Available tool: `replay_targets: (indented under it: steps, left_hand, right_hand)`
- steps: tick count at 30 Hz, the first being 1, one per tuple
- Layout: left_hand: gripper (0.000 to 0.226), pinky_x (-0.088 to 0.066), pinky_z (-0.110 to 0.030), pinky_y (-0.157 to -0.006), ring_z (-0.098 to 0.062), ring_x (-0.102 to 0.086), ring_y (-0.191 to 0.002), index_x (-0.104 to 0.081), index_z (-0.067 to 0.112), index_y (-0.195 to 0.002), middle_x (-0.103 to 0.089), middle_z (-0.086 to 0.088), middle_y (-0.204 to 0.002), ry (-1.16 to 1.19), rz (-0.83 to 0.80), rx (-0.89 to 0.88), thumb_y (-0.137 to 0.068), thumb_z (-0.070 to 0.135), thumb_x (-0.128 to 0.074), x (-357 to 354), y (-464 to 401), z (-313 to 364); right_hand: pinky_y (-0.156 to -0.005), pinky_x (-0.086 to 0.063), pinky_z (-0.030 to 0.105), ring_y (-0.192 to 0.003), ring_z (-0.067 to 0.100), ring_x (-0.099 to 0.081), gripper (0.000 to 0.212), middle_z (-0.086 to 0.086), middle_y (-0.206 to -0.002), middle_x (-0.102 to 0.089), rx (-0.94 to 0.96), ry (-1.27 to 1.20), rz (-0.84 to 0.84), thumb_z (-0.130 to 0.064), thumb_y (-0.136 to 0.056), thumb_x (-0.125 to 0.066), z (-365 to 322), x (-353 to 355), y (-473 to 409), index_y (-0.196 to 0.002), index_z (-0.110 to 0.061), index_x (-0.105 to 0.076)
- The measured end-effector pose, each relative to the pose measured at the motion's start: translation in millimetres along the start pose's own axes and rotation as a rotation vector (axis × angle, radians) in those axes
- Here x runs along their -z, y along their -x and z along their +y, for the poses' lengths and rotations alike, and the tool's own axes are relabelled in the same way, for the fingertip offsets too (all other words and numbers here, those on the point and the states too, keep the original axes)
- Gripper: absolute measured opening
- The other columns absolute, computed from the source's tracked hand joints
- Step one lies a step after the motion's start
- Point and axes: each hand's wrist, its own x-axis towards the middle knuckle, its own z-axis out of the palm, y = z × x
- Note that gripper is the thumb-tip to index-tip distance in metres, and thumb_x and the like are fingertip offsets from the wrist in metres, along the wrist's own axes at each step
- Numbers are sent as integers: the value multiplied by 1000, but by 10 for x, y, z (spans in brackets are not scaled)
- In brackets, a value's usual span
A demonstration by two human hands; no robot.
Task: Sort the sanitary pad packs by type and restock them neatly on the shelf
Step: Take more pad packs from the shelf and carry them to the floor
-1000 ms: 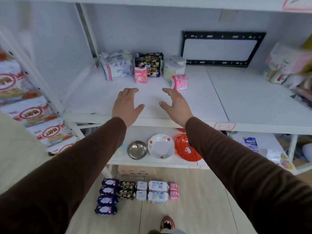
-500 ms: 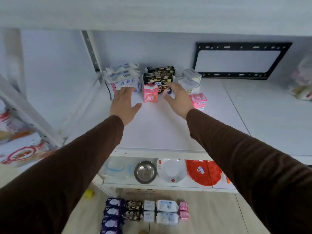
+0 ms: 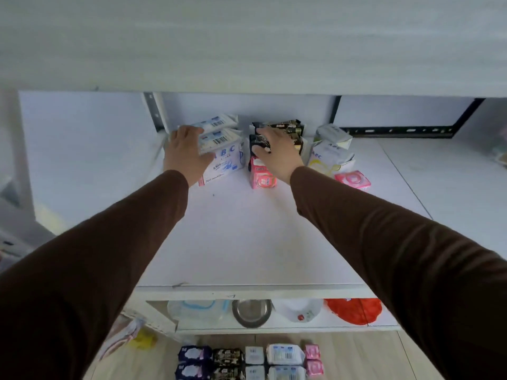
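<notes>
Your left hand (image 3: pixel 187 154) grips the white ABC pack (image 3: pixel 222 152), right hand (image 3: pixel 277 152) the black pack (image 3: pixel 277 133), both at the shelf (image 3: pixel 247 237) back. Keep types apart, edges flush w/ neighbours; more packs on the floor (image 3: pixel 411 357).

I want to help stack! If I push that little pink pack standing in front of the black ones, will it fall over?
Probably, yes. The small pink pack stands upright on a narrow end, so a nudge may topple it. Its wrapper looks soft and puffy, so it likely squashes and feels light. The other pink pack already lies flat.
</notes>
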Motion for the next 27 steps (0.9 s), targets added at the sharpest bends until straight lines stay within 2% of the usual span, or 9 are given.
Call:
replay_targets:
  steps: [5,8,11,13,15,18,22,25,27]
  left_hand:
    - [51,-41,-44,-105,-28,-43,-124,-49,15,-135,-48,-7,-135,-14,-73,3,-89,33,-65,70,-302,-174]
    - [54,-38,-47,-108,-29,-41,-129,-46,17,-141,-46,-8,-141,-27,-139,10,-92,36,-61,70,-479,-241]
    - [59,-35,-50,-112,-31,-37,-136,-39,20,-148,-38,-7,-151,-98,-245,38,-96,45,-53,19,-680,-335]
    - [59,-30,-48,-116,-31,-32,-141,-35,20,-151,-32,-7,-156,-201,-319,-6,-99,47,-46,-9,-792,-416]
    - [56,-24,-43,-119,-31,-24,-147,-33,18,-153,-25,-10,-161,-258,-385,-59,-103,43,-40,-50,-878,-495]
    - [48,-16,-37,-121,-38,-13,-149,-30,15,-153,-11,-14,-165,-272,-479,-42,-107,28,-34,-51,-971,-569]
    - [51,-15,-35,-119,-42,-16,-148,-27,13,-154,-6,-18,-164,-243,-583,-80,-105,10,-38,-19,-1035,-673]
    - [49,-22,-34,-115,-36,-30,-144,-35,14,-152,-20,-20,-161,-162,-556,-48,-105,23,-45,-43,-1018,-569]
    - [58,-29,-36,-109,-34,-42,-134,-44,6,-145,-40,-20,-150,-99,-514,-37,-95,31,-63,-87,-1043,-546]
  right_hand:
    - [-108,-38,43,-130,32,-44,57,11,-142,-48,94,110,-141,-33,-93,-60,-231,-179,-350,-145,-19,-44]
    - [-114,-32,44,-135,30,-41,69,7,-152,-40,146,249,-222,-40,-90,-64,-340,-266,-531,-150,-21,-36]
    - [-117,-25,53,-143,34,-32,83,5,-161,-27,187,363,-332,-47,-87,-66,-402,-352,-679,-155,-24,-25]
    - [-116,-26,55,-146,36,-25,94,4,-164,-20,180,420,-416,-51,-84,-68,-403,-396,-722,-158,-28,-14]
    - [-115,-24,54,-145,36,-22,103,4,-163,-22,179,483,-433,-56,-80,-70,-400,-425,-701,-158,-30,-9]
    - [-114,-24,55,-141,36,-25,106,8,-156,-28,191,540,-416,-63,-74,-72,-437,-411,-639,-157,-32,-14]
    - [-109,-29,50,-131,34,-32,95,7,-143,-39,270,588,-353,-66,-67,-73,-479,-361,-508,-148,-31,-36]
    - [-105,-30,44,-129,30,-35,89,5,-141,-42,356,538,-318,-61,-64,-78,-509,-377,-362,-137,-22,-46]
    - [-98,-33,40,-122,28,-42,85,5,-133,-48,386,515,-315,-61,-62,-79,-526,-404,-273,-127,-17,-48]
